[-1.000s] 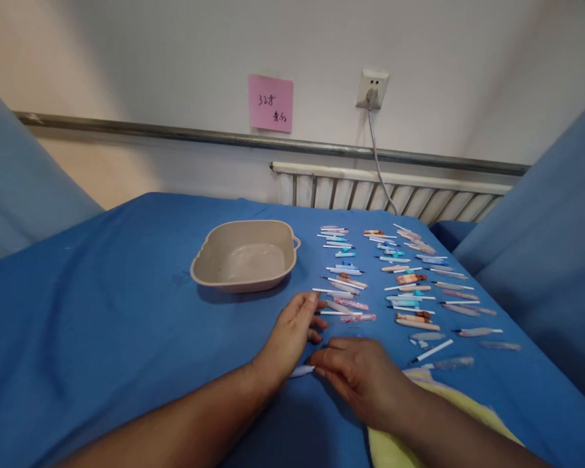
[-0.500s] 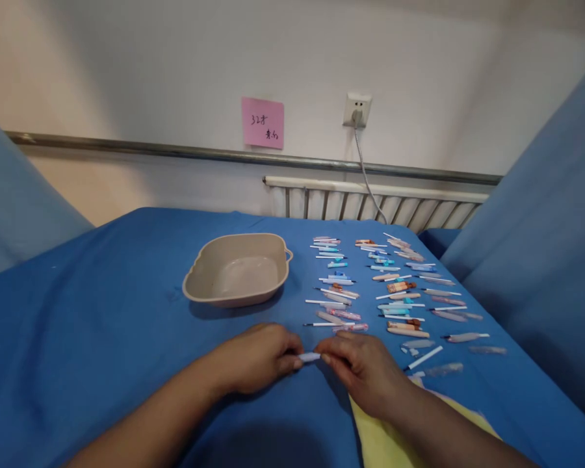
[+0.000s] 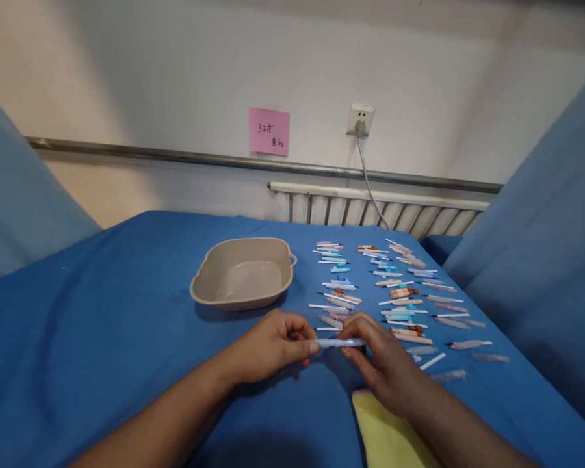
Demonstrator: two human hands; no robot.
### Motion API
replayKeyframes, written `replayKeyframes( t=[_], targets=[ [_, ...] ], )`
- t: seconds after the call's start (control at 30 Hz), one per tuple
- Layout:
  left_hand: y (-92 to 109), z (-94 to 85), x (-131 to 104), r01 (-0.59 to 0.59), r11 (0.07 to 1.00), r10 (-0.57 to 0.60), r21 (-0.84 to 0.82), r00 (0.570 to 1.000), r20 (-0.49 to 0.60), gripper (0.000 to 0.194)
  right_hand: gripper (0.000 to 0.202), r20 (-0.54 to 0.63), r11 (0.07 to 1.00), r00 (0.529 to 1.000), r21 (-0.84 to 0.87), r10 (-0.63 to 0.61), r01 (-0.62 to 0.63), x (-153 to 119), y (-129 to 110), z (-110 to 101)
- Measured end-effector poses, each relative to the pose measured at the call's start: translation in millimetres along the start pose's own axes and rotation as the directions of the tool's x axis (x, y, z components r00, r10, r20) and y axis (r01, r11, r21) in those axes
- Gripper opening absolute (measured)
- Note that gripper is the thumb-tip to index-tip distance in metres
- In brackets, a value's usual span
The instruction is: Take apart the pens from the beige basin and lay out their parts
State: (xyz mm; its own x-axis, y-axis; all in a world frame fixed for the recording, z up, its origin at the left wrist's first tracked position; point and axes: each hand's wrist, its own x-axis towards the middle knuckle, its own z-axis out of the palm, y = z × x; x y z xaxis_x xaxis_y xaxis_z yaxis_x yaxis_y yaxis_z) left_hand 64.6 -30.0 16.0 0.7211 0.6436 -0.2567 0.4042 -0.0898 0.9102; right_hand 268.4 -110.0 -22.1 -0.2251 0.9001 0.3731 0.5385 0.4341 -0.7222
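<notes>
Between my two hands a slim pale lavender pen (image 3: pixel 327 342) lies level just above the blue sheet. The fingertips of my left hand (image 3: pixel 277 346) pinch its left end. My right hand (image 3: pixel 377 354) grips it farther right with thumb and fingers, and its right end shows past the fingertips. Beyond my right hand lie several rows of pen parts: white refills (image 3: pixel 431 361), clear barrels (image 3: pixel 449 376) and coloured caps and bodies such as an orange-brown one (image 3: pixel 403 293). My right hand hides some of the nearer ones.
A beige plastic basin (image 3: pixel 209 296) stands beyond my left hand. A yellow cloth (image 3: pixel 387 432) lies under my right forearm. Behind the blue-covered bed (image 3: pixel 127 279) are a metal rail (image 3: pixel 185 155), a radiator (image 3: pixel 355 195) and a socket with a cord (image 3: pixel 359 121). Blue curtains hang on both sides.
Both hands have risen slightly and moved a little to the right. My right hand has shifted along the pen, so more of it shows. The view has tilted slightly.
</notes>
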Motion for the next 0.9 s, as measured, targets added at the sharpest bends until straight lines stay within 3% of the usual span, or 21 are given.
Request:
replayKeyframes(
  t=[0.2, 0.47, 0.77, 0.9],
  targets=[
    [-4.3, 5.2, 2.1, 0.052, 0.992, -0.048, -0.112, 0.998, 0.031, 0.030, 0.006, -0.013, 0.998, 1.000, -0.055, 0.016, -0.017, -1.5, 4.9, 2.2],
    [-13.7, 7.6, 4.9, 0.112, 0.960, -0.085, -0.257, 0.990, 0.113, 0.030, 0.008, -0.042, 0.980, 0.990, -0.156, -0.131, 0.123, -4.5, 10.3, 0.2],
    [-15.7, 10.3, 7.0, 0.090, 0.966, -0.071, -0.242, 0.994, 0.088, 0.032, 0.008, -0.048, 0.945, 0.981, -0.279, -0.188, 0.168, -2.8, 9.7, -1.7],
    [-17.9, 9.8, 8.5, 0.086, 0.970, -0.070, -0.227, 0.994, 0.078, 0.032, 0.011, -0.008, 0.939, 0.990, -0.317, -0.141, 0.131, -3.5, 8.4, 0.1]
  ],
)
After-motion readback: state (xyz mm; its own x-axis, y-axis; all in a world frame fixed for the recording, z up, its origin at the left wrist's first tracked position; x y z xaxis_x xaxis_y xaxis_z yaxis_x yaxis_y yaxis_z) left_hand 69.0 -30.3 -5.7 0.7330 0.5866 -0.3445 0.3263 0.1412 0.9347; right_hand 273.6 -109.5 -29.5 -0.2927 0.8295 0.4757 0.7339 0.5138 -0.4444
